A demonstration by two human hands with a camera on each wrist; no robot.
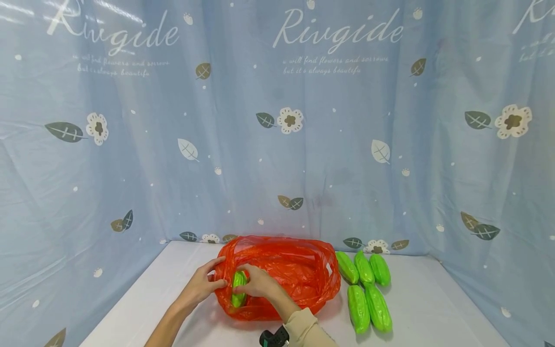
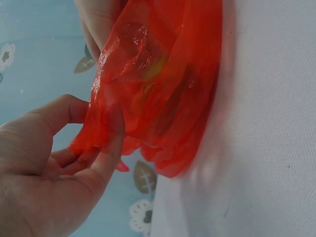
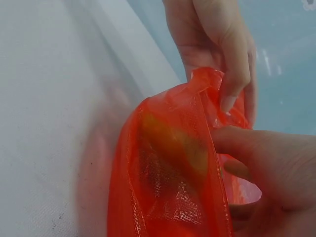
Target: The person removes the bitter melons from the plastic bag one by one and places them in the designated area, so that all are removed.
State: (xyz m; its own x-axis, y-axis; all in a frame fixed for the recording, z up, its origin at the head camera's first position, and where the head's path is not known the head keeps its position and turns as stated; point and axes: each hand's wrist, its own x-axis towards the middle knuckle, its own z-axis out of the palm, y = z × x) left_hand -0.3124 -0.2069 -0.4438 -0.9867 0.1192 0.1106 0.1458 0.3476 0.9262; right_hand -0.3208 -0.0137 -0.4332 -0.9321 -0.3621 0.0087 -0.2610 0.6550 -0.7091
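A red plastic bag (image 1: 299,279) lies on its side on the white table, its mouth spread open. At the bag's left end my left hand (image 1: 200,285) pinches the rim, the thumb on one side and fingers on the other. My right hand (image 1: 261,283) reaches inside the mouth and grips a bright green, ridged gourd (image 1: 239,300) near that left end. Through the thin film in the right wrist view the gourd (image 3: 173,145) shows as a yellowish blur. The right fingertips are partly hidden by the bag.
Several more green gourds (image 1: 359,308) lie in two rows on the table, right of the bag. A blue patterned curtain (image 1: 329,159) encloses the back and sides of the white table (image 1: 433,308). A black device (image 1: 274,337) is at the right wrist.
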